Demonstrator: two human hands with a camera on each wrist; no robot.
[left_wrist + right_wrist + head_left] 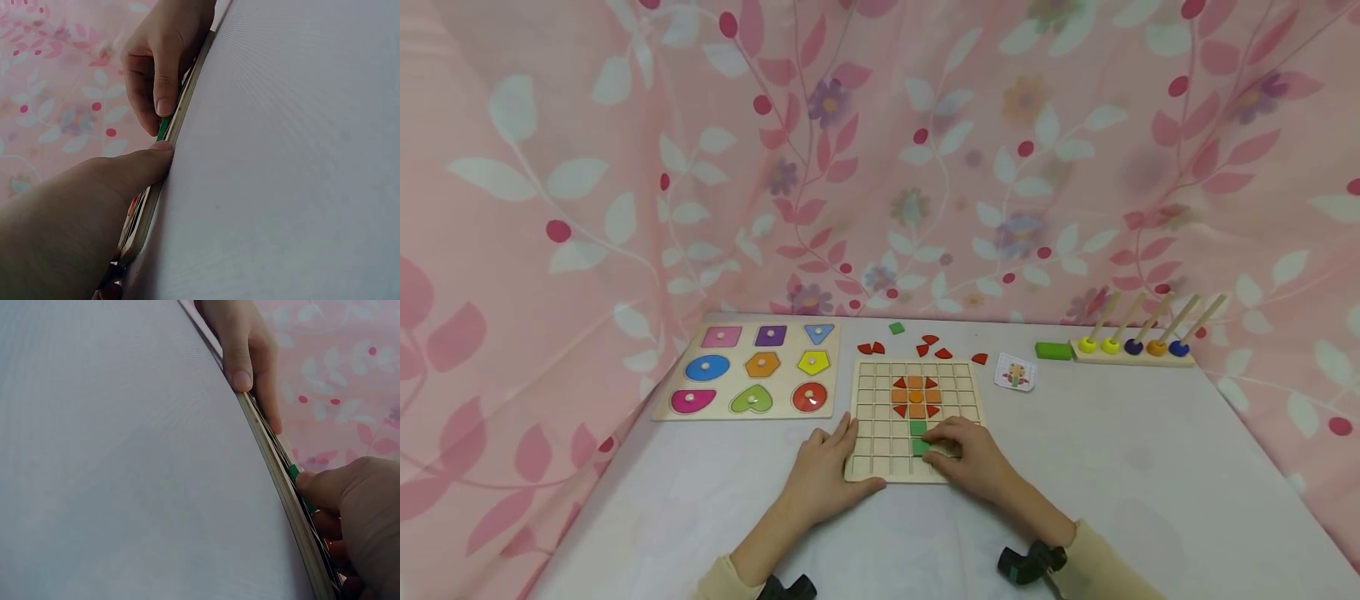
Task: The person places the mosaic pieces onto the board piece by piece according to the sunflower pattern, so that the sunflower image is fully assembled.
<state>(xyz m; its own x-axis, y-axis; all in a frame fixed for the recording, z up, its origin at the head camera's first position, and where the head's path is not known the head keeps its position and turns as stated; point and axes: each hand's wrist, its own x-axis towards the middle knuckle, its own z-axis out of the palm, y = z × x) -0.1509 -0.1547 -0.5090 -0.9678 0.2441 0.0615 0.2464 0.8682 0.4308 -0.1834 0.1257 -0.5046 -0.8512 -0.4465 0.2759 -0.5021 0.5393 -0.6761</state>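
Note:
A wooden grid board (872, 467) lies on the table in front of me. On it, orange squares (899, 396) and red pieces (900, 411) surround an orange round piece (915, 397), with a green square (918, 427) below them. My right hand (973, 458) pinches another green square (919, 447) low over the grid; that piece (294, 470) shows beside the thumb in the right wrist view. At the board's near left corner, my left hand (823, 475) rests with fingers stretched along the left edge and its thumb (150, 161) on the front edge.
Left of the grid stands a shape puzzle board (793, 350) with knobbed pieces. Red pieces (943, 353) and a small green piece (897, 328) lie behind it. To the right are a pattern card (1015, 372), a green block (1054, 351) and a pegged bead stand (1135, 358).

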